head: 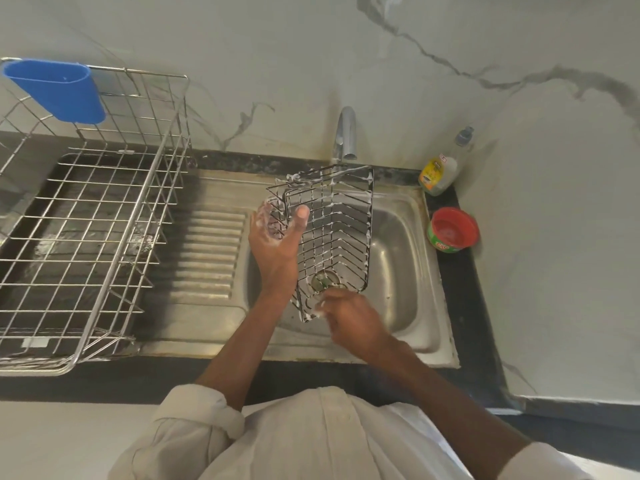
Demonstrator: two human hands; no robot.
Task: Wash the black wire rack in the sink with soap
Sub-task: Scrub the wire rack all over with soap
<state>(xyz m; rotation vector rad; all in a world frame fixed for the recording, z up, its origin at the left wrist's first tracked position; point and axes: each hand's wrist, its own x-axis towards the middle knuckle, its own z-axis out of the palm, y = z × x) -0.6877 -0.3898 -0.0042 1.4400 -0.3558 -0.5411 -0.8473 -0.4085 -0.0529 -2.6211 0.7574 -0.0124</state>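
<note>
The black wire rack (341, 233), streaked with white soap foam, is held tilted over the steel sink (403, 258), its far end just under the tap (346, 133). My left hand (277, 244) grips the rack's left side, thumb over a wire and fingers behind it, foam on the fingers. My right hand (349, 320) is at the rack's near bottom corner, fingers curled on the wire there; it looks blurred. The sink drain (323, 280) shows through the rack.
A large steel dish rack (90, 216) with a blue plastic holder (59, 90) stands on the counter at left. A dish soap bottle (440, 171) and a red-lidded green tub (453, 230) sit right of the sink. The ribbed drainboard (207, 251) lies between.
</note>
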